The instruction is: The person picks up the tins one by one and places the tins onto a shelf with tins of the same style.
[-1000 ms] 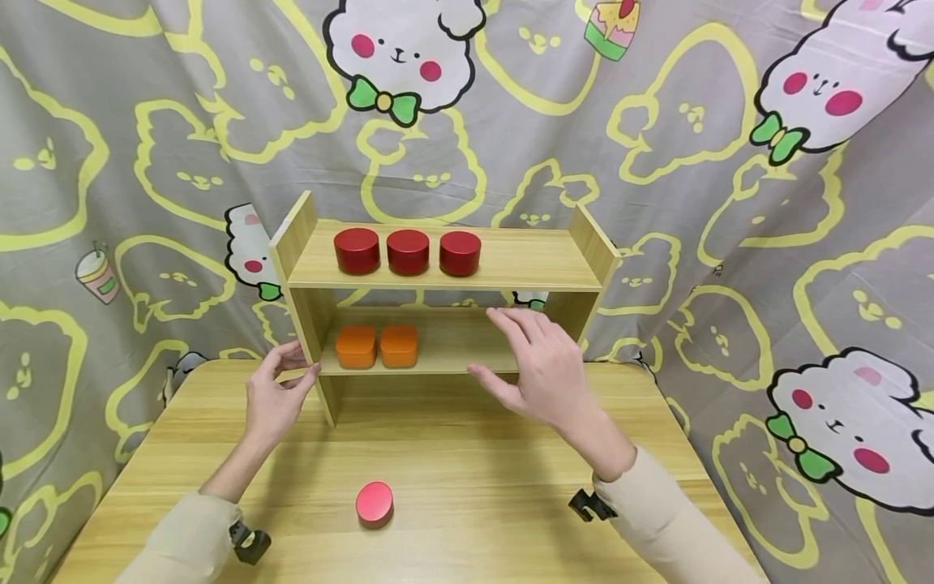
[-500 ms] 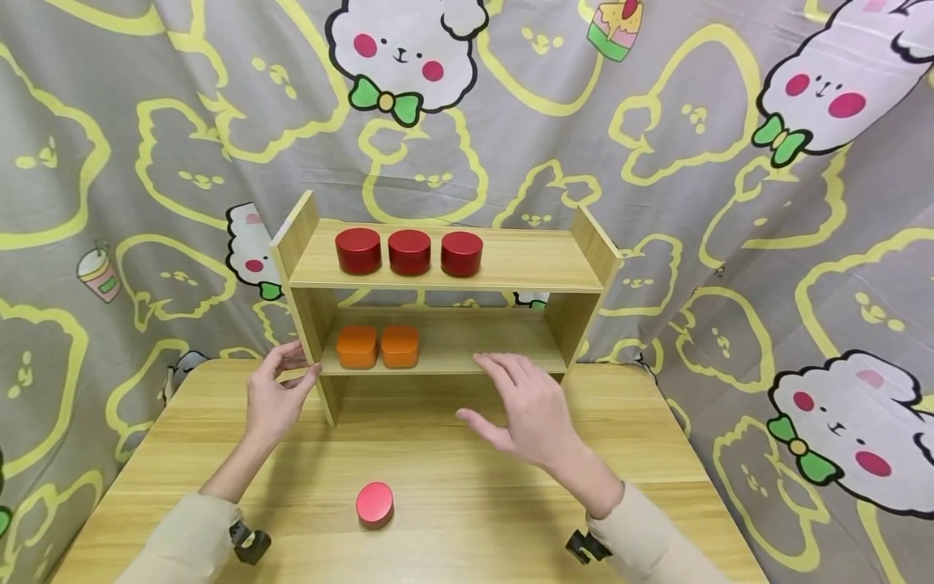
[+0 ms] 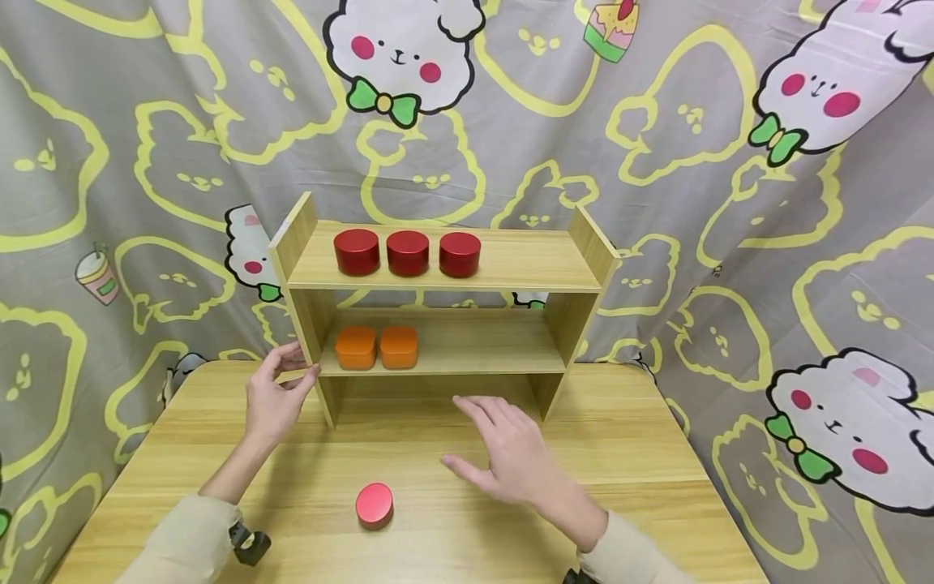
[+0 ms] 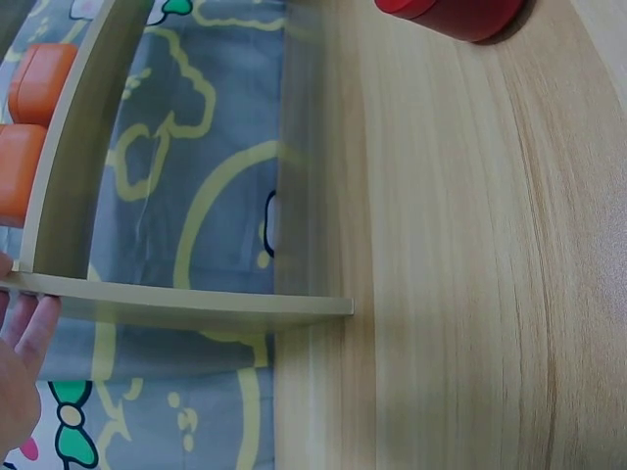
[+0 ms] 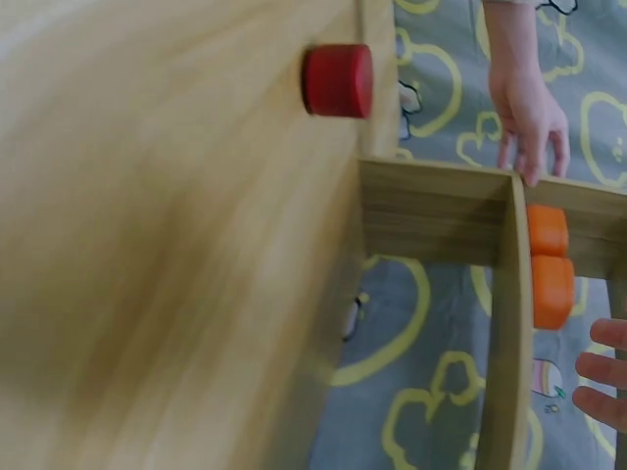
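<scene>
A small wooden shelf [image 3: 445,288] stands on the wooden table. My left hand [image 3: 276,397] holds its left side panel at middle-board height, thumb at the front edge and fingers along the outer face. The left wrist view shows fingers [image 4: 34,328] against that panel. My right hand [image 3: 507,454] is above the table in front of the shelf, fingers extended, thumb apart, nothing in it. To its left, a red round tin [image 3: 374,505] rests on the table. Two orange rounded-square tins, one of them [image 3: 399,347] nearer the centre, sit on the middle board's left part.
Three dark red round tins, the middle one [image 3: 408,252] between the others, stand in a row on the top board. A grey patterned curtain [image 3: 540,122] hangs behind and beside the table [image 3: 627,454].
My right hand has drawn back from the middle board, moving down and slightly left toward the table's front. My left hand stays on the side panel, and the tins have not moved.
</scene>
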`<state>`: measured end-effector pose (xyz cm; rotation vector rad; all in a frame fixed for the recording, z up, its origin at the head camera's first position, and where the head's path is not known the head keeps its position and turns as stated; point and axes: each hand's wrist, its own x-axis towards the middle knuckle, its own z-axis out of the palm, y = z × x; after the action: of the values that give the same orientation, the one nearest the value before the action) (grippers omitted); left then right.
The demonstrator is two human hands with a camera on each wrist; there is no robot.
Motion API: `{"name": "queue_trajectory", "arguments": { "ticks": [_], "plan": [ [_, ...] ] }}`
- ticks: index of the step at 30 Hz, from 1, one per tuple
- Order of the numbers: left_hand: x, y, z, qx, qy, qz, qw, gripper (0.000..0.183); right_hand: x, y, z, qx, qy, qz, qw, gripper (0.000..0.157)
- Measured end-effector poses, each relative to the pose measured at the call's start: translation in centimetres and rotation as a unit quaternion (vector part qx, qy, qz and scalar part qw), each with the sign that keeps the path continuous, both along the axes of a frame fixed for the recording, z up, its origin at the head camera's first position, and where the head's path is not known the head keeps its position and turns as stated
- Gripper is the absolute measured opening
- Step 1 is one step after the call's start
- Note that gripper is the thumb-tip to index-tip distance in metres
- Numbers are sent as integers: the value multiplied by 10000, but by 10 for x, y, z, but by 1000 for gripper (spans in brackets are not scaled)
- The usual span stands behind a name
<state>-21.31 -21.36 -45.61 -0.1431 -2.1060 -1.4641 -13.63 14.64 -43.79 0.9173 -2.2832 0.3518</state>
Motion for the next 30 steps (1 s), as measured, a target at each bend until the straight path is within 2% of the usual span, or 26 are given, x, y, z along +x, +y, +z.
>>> {"name": "queue_trajectory", "arguments": {
  "ticks": [4,18,30],
  "plan": [
    [0,0,0,-15,-9,0,10000,40,8,-3,-11,162,-342,-84,9992,75],
    [-1,-1,0,-109,25,57,9999,40,19,-14,-46,368,-506,-44,9980,75],
    [-1,-1,-1,-106,54,60,9999,40,28,-29,-64,634,-1112,-4,9918,73]
  ]
}}
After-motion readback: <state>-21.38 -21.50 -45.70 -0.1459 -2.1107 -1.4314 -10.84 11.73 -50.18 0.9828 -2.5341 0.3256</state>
